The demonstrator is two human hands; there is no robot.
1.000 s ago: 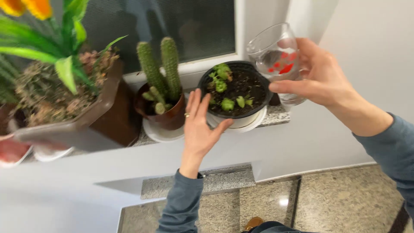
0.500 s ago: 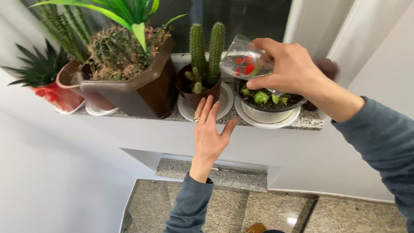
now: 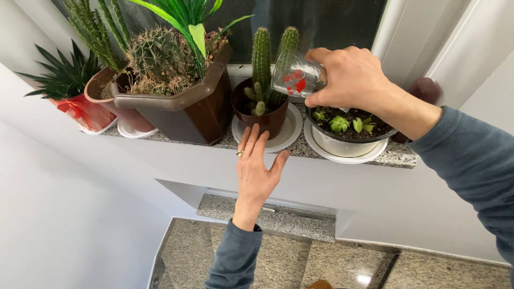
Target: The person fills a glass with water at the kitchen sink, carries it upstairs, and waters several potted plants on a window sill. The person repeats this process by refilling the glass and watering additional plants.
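Right hand (image 3: 350,80) fingers clasp the clear glass (image 3: 296,80), tipped over the cactus pot (image 3: 259,115) on the windowsill (image 3: 399,155); likely light, rigid, slick, breakable, best gripped round its body; left hand (image 3: 257,166) open, flat.

No packages, labels, signs, screens.
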